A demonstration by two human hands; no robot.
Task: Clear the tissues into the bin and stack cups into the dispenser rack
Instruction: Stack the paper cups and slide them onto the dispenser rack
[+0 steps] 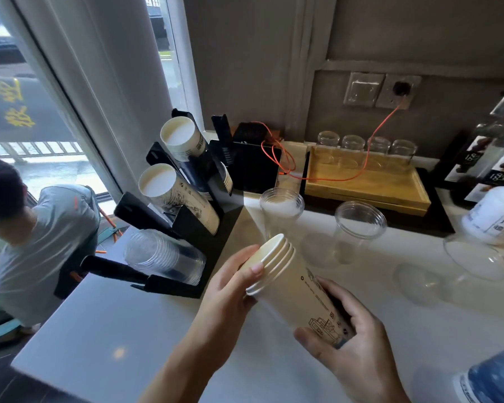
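Observation:
Both hands hold a stack of nested cream paper cups (pixel 297 289), tilted with the open rims toward the upper left. My left hand (pixel 230 289) pinches the rims, thumb on top. My right hand (pixel 352 338) grips the printed base end. The black dispenser rack (pixel 204 228) stands to the left on the white counter (pixel 105 330). Its top two slots carry paper cup stacks (pixel 181 138) (pixel 169 190); the lowest slot holds clear plastic cups (pixel 163 257). Two clear plastic cups (pixel 280 210) (pixel 358 228) stand upright behind my hands. No tissues or bin in view.
A wooden tray (pixel 367 184) with upturned glasses sits at the back, an orange cable (pixel 373 141) running over it from a wall socket. A white bottle (pixel 495 216) and clear dome lids (pixel 477 260) lie right. A person (pixel 41 234) stands beyond the counter's left edge.

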